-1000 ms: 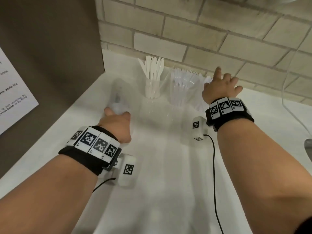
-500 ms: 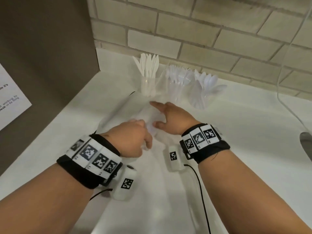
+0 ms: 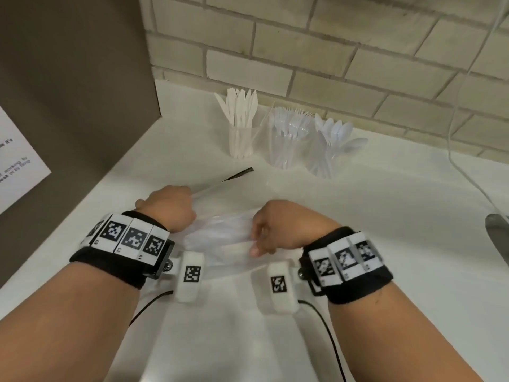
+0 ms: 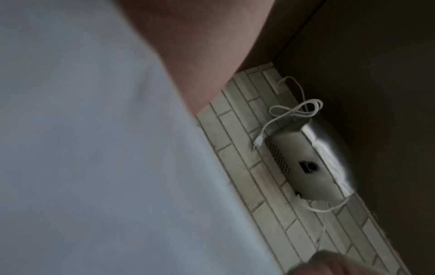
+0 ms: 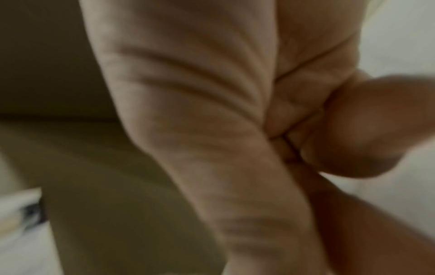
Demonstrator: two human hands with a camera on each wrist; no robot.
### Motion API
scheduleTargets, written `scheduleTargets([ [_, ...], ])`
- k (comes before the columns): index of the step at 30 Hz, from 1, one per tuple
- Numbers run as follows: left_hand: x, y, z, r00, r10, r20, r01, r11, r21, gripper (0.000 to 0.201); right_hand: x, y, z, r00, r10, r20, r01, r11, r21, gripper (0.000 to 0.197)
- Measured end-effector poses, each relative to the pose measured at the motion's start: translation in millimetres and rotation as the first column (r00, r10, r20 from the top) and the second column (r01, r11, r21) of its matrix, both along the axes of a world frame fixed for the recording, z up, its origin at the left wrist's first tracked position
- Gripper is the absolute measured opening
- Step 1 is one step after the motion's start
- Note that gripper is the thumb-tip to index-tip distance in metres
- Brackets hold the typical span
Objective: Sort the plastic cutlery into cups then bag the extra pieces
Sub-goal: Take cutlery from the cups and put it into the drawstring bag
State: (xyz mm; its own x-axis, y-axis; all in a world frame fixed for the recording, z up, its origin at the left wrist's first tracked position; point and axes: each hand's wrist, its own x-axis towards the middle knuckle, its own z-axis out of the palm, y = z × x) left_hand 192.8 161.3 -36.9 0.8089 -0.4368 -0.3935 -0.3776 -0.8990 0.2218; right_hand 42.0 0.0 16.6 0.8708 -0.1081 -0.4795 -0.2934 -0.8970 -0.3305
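Near the front of the white counter (image 3: 413, 216), the left hand (image 3: 168, 209) and right hand (image 3: 278, 230) each pinch an edge of the clear plastic bag (image 3: 220, 230), fingers curled, holding it between them. Beyond, toward the back edge by the brick wall, stand the knife cup (image 3: 241, 142), fork cup (image 3: 285, 146) and spoon cup (image 3: 326, 154), filled. Risk: the thin film may slip or tear if pulled unevenly, and the bag could knock over the light, top-heavy cups.

It looks like a shared break room or snack corner. A white counter (image 3: 385, 216) sits against a pale brick wall (image 3: 303, 51), with 3 cups of plastic cutlery (image 3: 286, 139) and a printed notice (image 3: 16, 161).
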Motion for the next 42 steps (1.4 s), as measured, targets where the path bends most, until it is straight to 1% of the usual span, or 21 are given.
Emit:
scheduleTargets([
  [2,-1,1,2,1.0,0.013,0.004,-0.013,0.997,-0.071,0.034,3,-18,5,0.971,-0.135,0.197,0.125,0.99,0.063,0.008],
  [3,-2,0,5,1.0,0.018,0.016,-0.017,0.995,-0.095,0.035,6,-28,4,0.917,-0.233,0.324,0.224,0.972,0.064,0.008],
  [5,-4,-1,10,0.997,0.017,0.074,-0.006,0.99,-0.143,0.036,13,-40,-3,0.792,-0.387,0.472,0.397,0.914,0.083,0.027],
  [6,-5,-3,14,0.993,0.013,0.116,0.008,0.984,-0.178,0.034,16,-43,-8,0.768,-0.417,0.486,0.432,0.898,0.087,0.042],
  [8,-7,-4,21,0.974,-0.006,0.228,0.068,0.963,-0.262,0.023,21,-41,-15,0.784,-0.365,0.502,0.404,0.914,0.033,0.066],
  [10,-11,-7,29,0.931,-0.027,0.365,0.166,0.92,-0.355,0.016,25,-32,-16,0.788,-0.233,0.57,0.312,0.949,-0.043,0.072],
  [13,-18,-9,43,0.818,0.02,0.575,0.289,0.85,-0.44,0.007,32,-19,-11,0.794,-0.075,0.604,0.243,0.949,-0.201,0.05],
  [15,-19,-5,49,0.763,0.122,0.634,0.252,0.847,-0.467,0.011,32,-17,-4,0.775,-0.062,0.629,0.29,0.919,-0.267,0.024],
  [16,-17,-2,50,0.762,0.175,0.624,0.203,0.85,-0.487,0.014,31,-18,0,0.756,-0.082,0.649,0.322,0.91,-0.26,0.019],
  [18,-10,4,50,0.839,0.232,0.493,0.091,0.832,-0.547,0.024,27,-24,9,0.747,-0.141,0.65,0.358,0.909,-0.214,0.015],
  [20,-4,7,48,0.951,0.198,0.238,-0.002,0.773,-0.634,0.044,22,-30,17,0.796,-0.182,0.577,0.34,0.923,-0.178,0.011],
  [21,-2,7,47,0.979,0.165,0.121,-0.039,0.733,-0.679,0.051,19,-31,21,0.824,-0.186,0.535,0.324,0.929,-0.177,0.009],
  [22,-1,6,45,0.991,0.129,0.029,-0.067,0.679,-0.731,0.05,17,-32,23,0.849,-0.181,0.496,0.31,0.932,-0.19,0.008],
  [25,-4,1,40,0.99,0.075,-0.123,-0.144,0.512,-0.847,0.024,12,-30,28,0.884,-0.158,0.439,0.281,0.932,-0.23,0.003],
  [27,-7,-4,39,0.977,0.09,-0.191,-0.211,0.441,-0.873,0.026,14,-23,30,0.867,-0.158,0.472,0.272,0.945,-0.183,0.018],
  [29,-14,-8,43,0.972,0.064,-0.227,-0.234,0.386,-0.893,0.031,20,-11,31,0.831,-0.13,0.541,0.242,0.96,-0.142,0.037],
  [33,-28,-13,53,0.98,-0.06,-0.189,-0.16,0.321,-0.933,0.033,36,15,26,0.707,-0.075,0.703,0.156,0.986,-0.052,0.043],
  [36,-30,-11,57,0.99,-0.014,-0.141,-0.132,0.28,-0.951,0.022,40,25,20,0.561,-0.166,0.811,0.091,0.986,0.139,0.037],
  [38,-31,-10,59,0.989,0.012,-0.147,-0.145,0.248,-0.958,0.016,40,30,18,0.492,-0.201,0.847,0.064,0.979,0.195,0.031],
  [40,-33,-9,59,0.987,0.01,-0.163,-0.161,0.233,-0.959,0.015,40,33,20,0.465,-0.255,0.848,0.055,0.964,0.259,0.022],
  [42,-35,-10,58,0.983,0.014,-0.181,-0.179,0.229,-0.957,0.019,40,34,23,0.476,-0.303,0.825,0.059,0.948,0.314,0.018],
])
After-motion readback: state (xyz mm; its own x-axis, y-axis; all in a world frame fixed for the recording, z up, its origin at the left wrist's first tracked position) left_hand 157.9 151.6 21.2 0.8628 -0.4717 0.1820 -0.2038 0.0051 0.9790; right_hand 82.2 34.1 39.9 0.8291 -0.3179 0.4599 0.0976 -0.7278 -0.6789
